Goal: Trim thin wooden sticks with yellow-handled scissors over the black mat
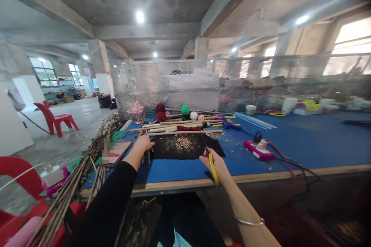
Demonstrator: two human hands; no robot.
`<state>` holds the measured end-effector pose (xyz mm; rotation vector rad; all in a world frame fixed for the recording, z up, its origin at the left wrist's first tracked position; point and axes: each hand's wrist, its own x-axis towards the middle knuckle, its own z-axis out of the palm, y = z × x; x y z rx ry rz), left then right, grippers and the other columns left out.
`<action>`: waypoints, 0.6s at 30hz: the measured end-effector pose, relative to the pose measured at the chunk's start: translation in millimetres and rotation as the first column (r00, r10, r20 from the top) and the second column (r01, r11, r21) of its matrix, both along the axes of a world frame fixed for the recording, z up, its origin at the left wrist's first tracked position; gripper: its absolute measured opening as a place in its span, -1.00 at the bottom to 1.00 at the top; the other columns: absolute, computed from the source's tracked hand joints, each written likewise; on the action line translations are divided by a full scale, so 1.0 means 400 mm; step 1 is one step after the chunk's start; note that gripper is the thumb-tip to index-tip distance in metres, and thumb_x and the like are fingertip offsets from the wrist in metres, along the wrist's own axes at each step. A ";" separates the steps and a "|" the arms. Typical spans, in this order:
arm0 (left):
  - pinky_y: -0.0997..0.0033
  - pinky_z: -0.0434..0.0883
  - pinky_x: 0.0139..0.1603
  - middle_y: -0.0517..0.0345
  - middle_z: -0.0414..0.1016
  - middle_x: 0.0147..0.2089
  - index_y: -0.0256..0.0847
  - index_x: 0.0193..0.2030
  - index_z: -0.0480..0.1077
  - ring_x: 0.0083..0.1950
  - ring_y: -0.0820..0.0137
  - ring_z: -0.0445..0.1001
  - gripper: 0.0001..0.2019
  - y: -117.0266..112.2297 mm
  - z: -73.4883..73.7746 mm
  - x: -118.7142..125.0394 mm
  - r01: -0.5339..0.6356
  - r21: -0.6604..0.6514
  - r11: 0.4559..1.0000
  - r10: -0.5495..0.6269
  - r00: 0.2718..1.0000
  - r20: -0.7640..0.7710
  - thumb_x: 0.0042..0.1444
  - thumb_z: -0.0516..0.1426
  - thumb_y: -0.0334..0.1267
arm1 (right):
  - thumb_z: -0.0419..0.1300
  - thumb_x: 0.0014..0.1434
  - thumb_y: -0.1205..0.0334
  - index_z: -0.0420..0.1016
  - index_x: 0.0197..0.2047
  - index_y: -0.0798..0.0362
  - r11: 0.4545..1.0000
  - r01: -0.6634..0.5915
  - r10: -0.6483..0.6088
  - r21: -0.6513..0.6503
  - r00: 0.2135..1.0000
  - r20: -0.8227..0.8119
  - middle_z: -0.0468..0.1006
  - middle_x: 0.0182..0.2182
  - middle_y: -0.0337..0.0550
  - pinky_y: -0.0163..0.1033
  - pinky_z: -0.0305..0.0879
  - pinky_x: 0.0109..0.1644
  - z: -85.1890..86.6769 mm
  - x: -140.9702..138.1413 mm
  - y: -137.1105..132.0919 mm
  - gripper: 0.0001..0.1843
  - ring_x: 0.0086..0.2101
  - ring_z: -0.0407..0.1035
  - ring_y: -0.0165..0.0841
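My right hand [218, 164] is closed on a pair of scissors with yellow handles [214, 170]. Their dark blades point away from me, over the right part of a black cloth [165, 147]. A pile of pale chips [183, 143] lies on that cloth. At the cloth's left edge, my left hand [144, 144] has its fingers curled around some short brown sticks [148, 156]; the hand partly hides them. Just beyond the cloth lie several longer pale sticks [174, 124].
A bundle of long twigs [84, 162] overhangs the left table edge, beside a pinkish flat case [117, 153]. Behind are yarn balls [185, 109] and a blue glue gun [230, 124]. A magenta power strip [259, 151] with cables sits right. A perforated metal screen [165, 85] borders the back.
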<state>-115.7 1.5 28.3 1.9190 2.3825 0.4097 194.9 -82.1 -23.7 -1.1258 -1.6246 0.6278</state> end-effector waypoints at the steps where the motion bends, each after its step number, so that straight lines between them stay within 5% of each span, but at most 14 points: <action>1: 0.38 0.34 -0.20 -0.27 0.47 -0.21 -0.33 -0.40 0.43 -0.12 0.12 0.42 -0.73 -0.001 -0.002 0.006 -0.010 -0.031 0.999 0.009 0.999 -0.038 -0.24 0.20 -0.17 | 0.14 -0.09 -0.04 0.20 -0.39 0.05 1.000 -0.006 0.006 -0.004 1.000 -0.002 0.25 -0.55 -0.32 -0.36 0.14 -0.47 0.001 0.000 -0.001 -0.65 -0.54 0.15 -0.48; 7: 0.44 0.39 -0.39 -0.13 0.48 -0.47 -0.35 -0.48 0.41 -0.38 0.25 0.48 -0.91 0.003 0.020 -0.016 -0.038 -0.289 0.957 0.082 0.987 0.141 -0.23 0.16 -0.42 | 0.14 -0.11 -0.07 0.21 -0.40 0.05 1.000 -0.010 0.010 -0.007 1.000 0.002 0.27 -0.56 -0.32 -0.35 0.15 -0.45 0.011 -0.001 -0.007 -0.63 -0.53 0.17 -0.47; 12: 0.46 0.38 -0.54 0.02 0.42 -0.61 -0.33 -0.57 0.35 -0.55 0.38 0.41 -0.89 -0.015 0.027 -0.058 -0.063 -0.433 0.899 0.159 0.969 0.189 -0.20 0.20 -0.33 | 0.14 -0.10 -0.07 0.20 -0.40 0.05 1.000 -0.003 0.003 -0.006 1.000 0.013 0.26 -0.56 -0.32 -0.34 0.15 -0.46 0.012 -0.002 -0.010 -0.63 -0.54 0.16 -0.47; 15: 0.42 0.39 -0.57 -0.06 0.44 -0.54 -0.35 -0.52 0.35 -0.57 0.36 0.41 -0.77 -0.027 0.018 -0.063 -0.094 -0.379 0.920 0.186 0.959 0.214 -0.06 0.10 -0.17 | 0.15 -0.10 -0.03 0.21 -0.39 0.06 1.000 0.000 0.000 0.001 1.000 0.008 0.28 -0.53 -0.31 -0.35 0.16 -0.45 0.012 -0.004 -0.009 -0.65 -0.53 0.17 -0.48; 18: 0.35 0.40 -0.58 -0.13 0.47 -0.40 -0.34 -0.46 0.35 -0.54 0.28 0.44 -0.74 -0.034 0.007 -0.056 -0.083 -0.263 0.961 0.143 0.966 0.217 -0.12 0.14 -0.12 | 0.16 -0.10 -0.01 0.22 -0.40 0.06 1.000 0.008 -0.008 -0.005 1.000 -0.002 0.30 -0.53 -0.29 -0.35 0.17 -0.44 0.017 -0.005 -0.011 -0.67 -0.52 0.18 -0.47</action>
